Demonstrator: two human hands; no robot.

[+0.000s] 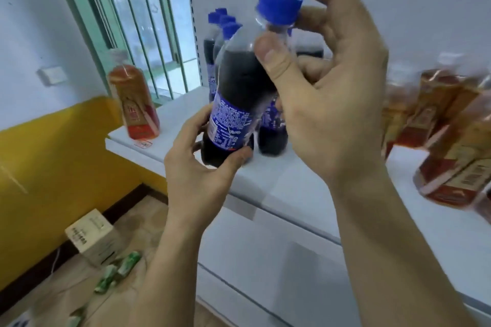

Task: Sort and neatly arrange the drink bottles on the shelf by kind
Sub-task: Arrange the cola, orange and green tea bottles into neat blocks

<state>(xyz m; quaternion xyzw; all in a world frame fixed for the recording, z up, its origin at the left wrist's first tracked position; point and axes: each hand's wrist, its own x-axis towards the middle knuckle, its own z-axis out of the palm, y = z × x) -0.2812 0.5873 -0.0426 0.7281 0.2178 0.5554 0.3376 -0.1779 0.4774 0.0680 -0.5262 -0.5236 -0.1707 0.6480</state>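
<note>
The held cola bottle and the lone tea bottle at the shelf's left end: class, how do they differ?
The cola bottle has dark liquid and a blue cap; the tea bottle is amber-red. The left hand and right hand hold the cola tilted; the tea stands alone on the shelf. Both are labelled.

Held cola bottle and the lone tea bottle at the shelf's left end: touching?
Apart. Head view shows bare shelf between cola bottle and tea bottle.
</note>
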